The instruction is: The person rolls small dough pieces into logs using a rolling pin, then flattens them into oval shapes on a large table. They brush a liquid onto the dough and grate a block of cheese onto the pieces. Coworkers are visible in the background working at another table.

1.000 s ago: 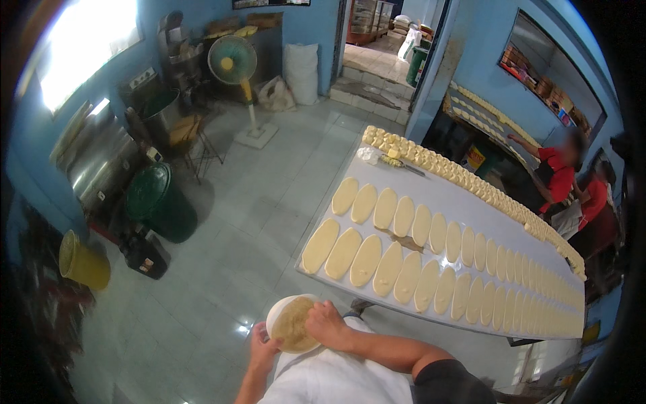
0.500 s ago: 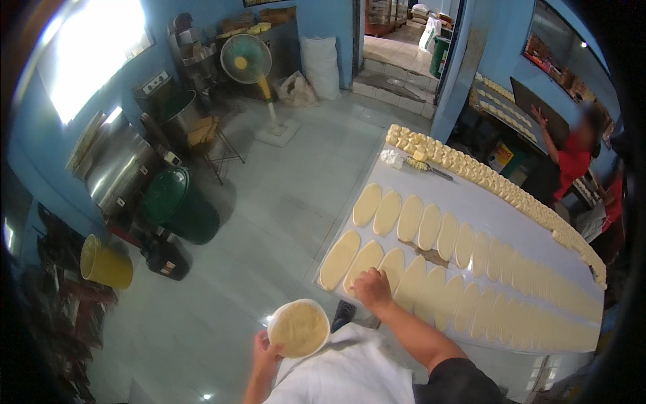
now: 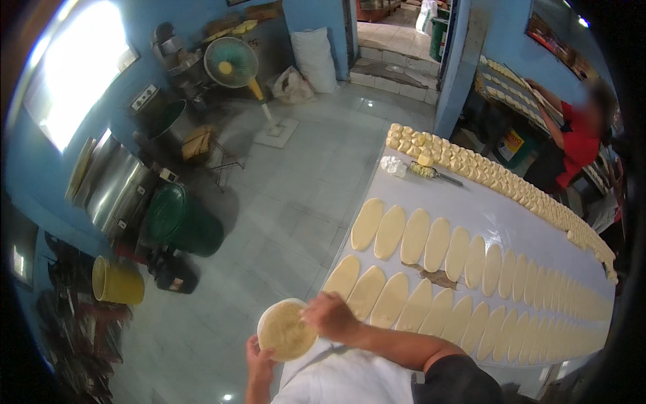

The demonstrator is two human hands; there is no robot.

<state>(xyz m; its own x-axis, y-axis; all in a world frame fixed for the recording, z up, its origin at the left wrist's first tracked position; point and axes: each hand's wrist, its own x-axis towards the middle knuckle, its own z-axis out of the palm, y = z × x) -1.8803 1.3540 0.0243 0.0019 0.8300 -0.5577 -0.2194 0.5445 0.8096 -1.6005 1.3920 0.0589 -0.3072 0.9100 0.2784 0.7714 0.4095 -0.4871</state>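
My left hand [image 3: 259, 360] is closed on the left edge of a white round bowl [image 3: 277, 305], held in front of my apron. Pale yellow crumbly powder [image 3: 286, 331] fills it. At the bowl's right rim is my right hand [image 3: 331, 316], its fingers bent together over the powder; whatever lies in them is hidden. Just beyond that hand, flattened oval dough pieces [image 3: 367, 293] lie in a near row on the table. A second row of dough ovals [image 3: 389, 232] runs parallel behind it.
Dough balls [image 3: 484, 167] line the table's far edge. A dark-handled tool [image 3: 444, 178] lies beside a white lump [image 3: 393, 165]. Left on the floor stand a green bin [image 3: 182, 219], a yellow bucket [image 3: 121, 281] and a fan [image 3: 231, 64]. A person in red [image 3: 575, 138] handles trays at right.
My right hand has moved left and back from the near dough row to the bowl. The bowl stays in my left hand. At right, the other person's arms have shifted with the dark tray.
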